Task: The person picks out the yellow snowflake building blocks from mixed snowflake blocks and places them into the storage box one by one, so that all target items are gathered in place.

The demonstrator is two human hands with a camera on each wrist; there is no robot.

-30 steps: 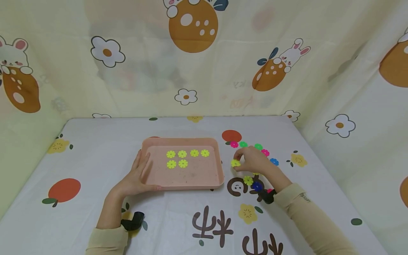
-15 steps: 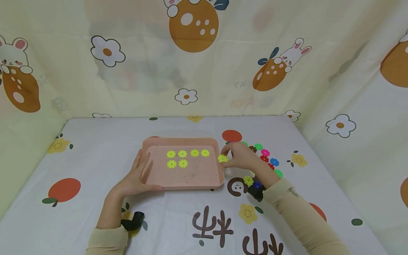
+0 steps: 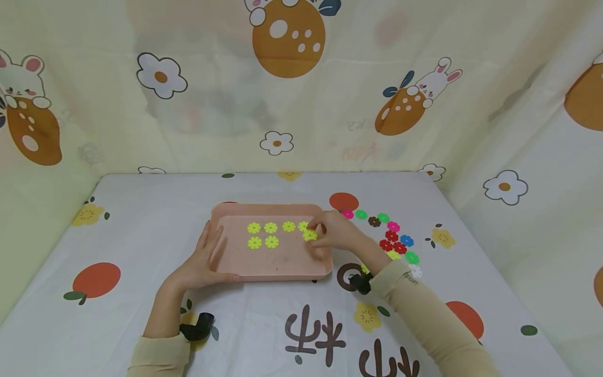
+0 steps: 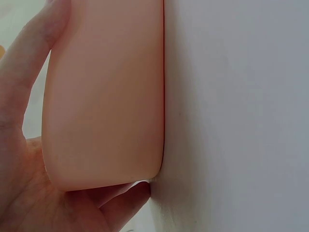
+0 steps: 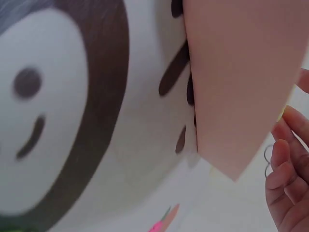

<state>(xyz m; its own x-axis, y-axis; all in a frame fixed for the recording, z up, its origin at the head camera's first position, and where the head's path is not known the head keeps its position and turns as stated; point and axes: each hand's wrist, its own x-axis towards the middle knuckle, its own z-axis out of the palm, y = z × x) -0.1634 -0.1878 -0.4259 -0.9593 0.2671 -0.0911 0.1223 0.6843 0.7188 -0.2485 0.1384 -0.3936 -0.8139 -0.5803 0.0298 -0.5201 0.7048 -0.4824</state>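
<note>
Pale cloth (image 3: 212, 146) closes off the back and both sides, printed with rabbits, orange-brown fruit and white flowers. In front of you, one desk (image 3: 151, 220) under a white cover, patterned with red fruit, yellow flowers and brown plant shapes. One pink tray (image 3: 282, 264), flat, near the middle.

Your left hand (image 3: 202, 264): spread wide, fingers along the tray's left end, thumb on the near wall. Your right hand (image 3: 336, 230): fingertips nearly together over the tray's right side, pinching one yellow flower piece (image 3: 309, 235); can't tell if it touches the tray floor.

Lying in the tray: six yellow pieces (image 3: 270, 228), four in the back row, two in front. Right of the tray, thirteen loose pieces (image 3: 391, 235) visible: three red, three green, two pink, two yellow partly hidden, one each blue, brown, white.

Faint reversed marks (image 3: 356, 125) on the cloth: unreadable.
</note>
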